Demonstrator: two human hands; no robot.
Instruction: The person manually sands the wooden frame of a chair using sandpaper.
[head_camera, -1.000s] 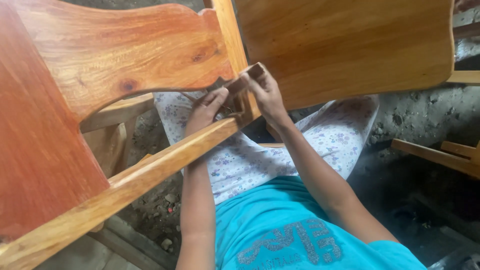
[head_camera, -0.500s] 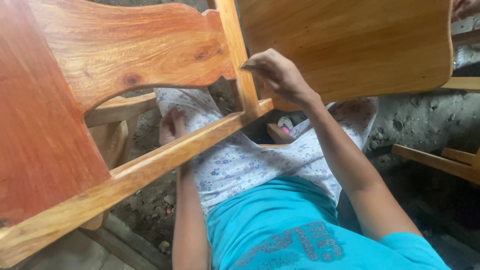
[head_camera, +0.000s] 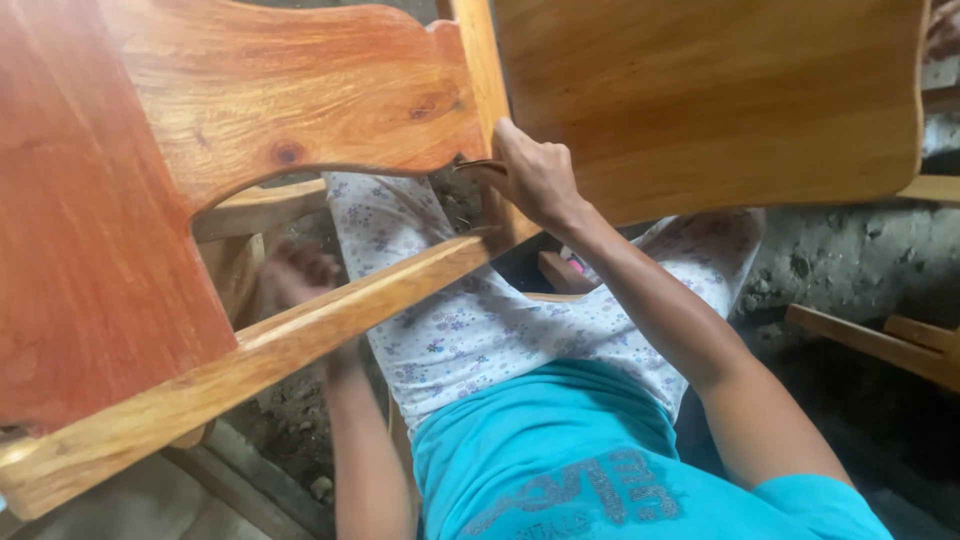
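Reddish-brown curved chair panel (head_camera: 150, 200) fills the upper left of the frame. Paler wooden seat board (head_camera: 720, 90) takes the upper right. A light wooden rail (head_camera: 250, 350) runs from lower left up to centre, meeting an upright post (head_camera: 478, 70) at top centre.

Your right hand (head_camera: 535, 178), centre frame, is pressed against the post where it joins the seat board, fingers (head_camera: 505, 140) closed on a small dark strip (head_camera: 478, 166), possibly sandpaper, too small to tell.

Your left hand (head_camera: 295, 272), left of centre, sits blurred behind the rail, just beside it; whether its fingers are open or closed cannot be told.

More pale wood pieces (head_camera: 880, 340) lie at right edge on dirt floor (head_camera: 830, 260).
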